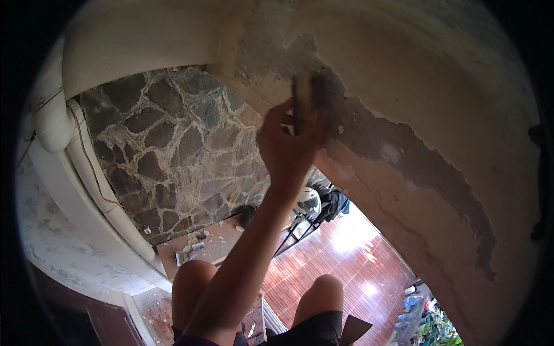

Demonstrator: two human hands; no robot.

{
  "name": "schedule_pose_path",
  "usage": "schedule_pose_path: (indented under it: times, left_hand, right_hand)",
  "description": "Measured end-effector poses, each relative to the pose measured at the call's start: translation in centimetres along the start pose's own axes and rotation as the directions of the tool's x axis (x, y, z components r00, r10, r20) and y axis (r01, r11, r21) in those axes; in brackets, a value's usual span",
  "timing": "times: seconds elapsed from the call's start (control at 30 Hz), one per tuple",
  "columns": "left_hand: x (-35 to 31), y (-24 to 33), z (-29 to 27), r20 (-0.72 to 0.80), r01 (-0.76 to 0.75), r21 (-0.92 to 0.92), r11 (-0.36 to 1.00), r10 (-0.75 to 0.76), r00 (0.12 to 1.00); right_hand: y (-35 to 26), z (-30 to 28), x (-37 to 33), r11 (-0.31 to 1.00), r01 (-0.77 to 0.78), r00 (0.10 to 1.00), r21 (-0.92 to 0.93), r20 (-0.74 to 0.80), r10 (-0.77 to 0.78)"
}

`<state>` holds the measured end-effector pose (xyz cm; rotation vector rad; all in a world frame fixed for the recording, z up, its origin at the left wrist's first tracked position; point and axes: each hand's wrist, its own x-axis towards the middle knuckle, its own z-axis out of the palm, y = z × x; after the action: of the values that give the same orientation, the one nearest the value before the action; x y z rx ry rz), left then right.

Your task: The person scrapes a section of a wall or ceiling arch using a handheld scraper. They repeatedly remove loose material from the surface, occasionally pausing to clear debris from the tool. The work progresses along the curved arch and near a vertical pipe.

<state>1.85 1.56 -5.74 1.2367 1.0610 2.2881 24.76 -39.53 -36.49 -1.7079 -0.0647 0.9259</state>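
Note:
My left hand (288, 147) is raised high, its fingers closed round a block-shaped tool (303, 104) with a tan, wood-like strip and dark sides. Motion blurs the tool, so its exact kind does not show. It is up against the wall's underside beam (398, 196), over a rough grey patch (369, 130) where the cream paint has come away. The patch has ragged edges and runs down to the right. My right hand is out of the picture. A flat brown piece (355, 330) shows at the lower edge beside my right thigh; what holds it up is hidden.
Below left, a wooden tabletop (225, 233) carries flakes and small items. Behind it rises a stone-clad wall (167, 138). White pipes (95, 155) run down the left. A white helmet (309, 202), dark rack, red tiled floor (323, 254), bottles (411, 301) and plants (435, 326) lie lower down.

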Motion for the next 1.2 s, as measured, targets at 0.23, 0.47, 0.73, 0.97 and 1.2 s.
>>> schedule_pose_path:
  times: [0.23,0.47,0.73,0.97,1.2]
  left_hand:
    - [2.1,-2.3,-0.3,0.025,0.12,0.004,0.993,-0.12,0.992]
    - [4.4,-2.0,-0.5,-0.062,0.147,0.007,0.989,-0.146,0.987]
    - [5.9,-0.4,-0.4,-0.112,0.11,0.123,0.986,-0.096,0.989]
    - [5.0,-1.3,0.5,0.002,-0.01,0.136,0.991,0.01,1.0]
    - [5.3,-0.2,-0.4,0.002,0.263,-0.124,0.957,-0.265,0.964]
  right_hand:
    - [-0.7,0.3,-0.5,0.999,0.033,0.999,-0.011,0.006,-0.033]
    - [-0.5,0.7,-0.6,0.964,0.195,0.979,-0.18,-0.016,-0.201]
    - [-1.2,1.1,-0.8,0.99,0.052,0.999,-0.127,0.018,-0.05]
    - [-1.7,1.4,-0.6,0.996,0.037,0.997,-0.085,0.077,-0.031]
    - [-1.6,1.5,-0.7,0.994,0.002,0.997,-0.109,0.073,0.006]
